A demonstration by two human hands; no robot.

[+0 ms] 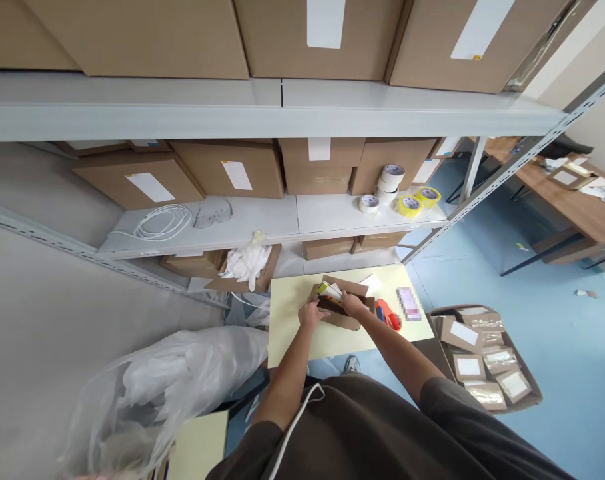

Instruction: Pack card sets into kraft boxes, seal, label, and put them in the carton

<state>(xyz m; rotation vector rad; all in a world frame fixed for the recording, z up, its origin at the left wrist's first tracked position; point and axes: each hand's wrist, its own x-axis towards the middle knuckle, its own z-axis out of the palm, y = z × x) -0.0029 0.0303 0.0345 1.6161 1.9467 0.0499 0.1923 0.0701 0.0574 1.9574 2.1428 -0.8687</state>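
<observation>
both hands grip small open cardboard box (343, 308): left hand (310, 312) closed on its left end, right hand (353, 305) clasping top edge; red tape dispenser (388, 314) just right.

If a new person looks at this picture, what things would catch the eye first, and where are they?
In the middle, both hands, the left hand and the right hand, are on a small open cardboard box on a pale yellow table. Behind it, a grey shelf unit carries big brown cartons, with tape rolls at its right end. On the blue floor at right lies a box of sealed packets.
</observation>
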